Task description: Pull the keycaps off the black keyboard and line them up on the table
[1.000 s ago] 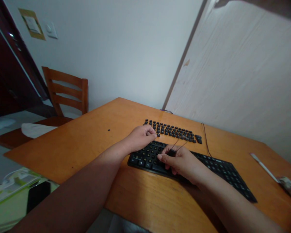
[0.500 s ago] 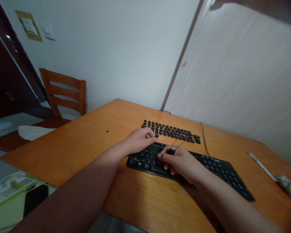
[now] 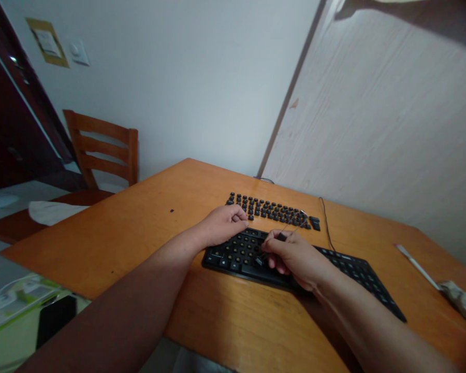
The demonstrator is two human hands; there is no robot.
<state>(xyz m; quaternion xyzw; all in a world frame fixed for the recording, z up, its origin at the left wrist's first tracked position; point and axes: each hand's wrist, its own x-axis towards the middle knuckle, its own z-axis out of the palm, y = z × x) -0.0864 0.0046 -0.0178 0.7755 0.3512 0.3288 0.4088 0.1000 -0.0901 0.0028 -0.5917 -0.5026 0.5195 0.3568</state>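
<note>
A black keyboard (image 3: pixel 248 269) lies on the wooden table, with many keycaps off its left part and small pale stems showing. My left hand (image 3: pixel 227 225) rests on its far left corner, fingers curled at the far edge and holding it. Over the middle, my right hand (image 3: pixel 287 251) is closed around a wire keycap puller (image 3: pixel 282 237) with a dark handle. One pair of its wire loops sticks up past the fingers. At the lower end, close above the keyboard, a black keycap (image 3: pixel 259 260) shows by my fingertips; whether it is fully free is unclear.
Behind the keyboard, loose keycaps (image 3: pixel 274 211) stand in rows. A cable (image 3: pixel 326 223) runs toward the wall. One small dark piece (image 3: pixel 172 211) lies to the left. A white-handled brush (image 3: pixel 417 265) is at the right; a wooden chair (image 3: pixel 104 150) stands beyond the left edge.
My right hand has shifted slightly right and turned, with the puller tilting. A keycap now shows at the puller's lower end. My left hand has stayed in place.
</note>
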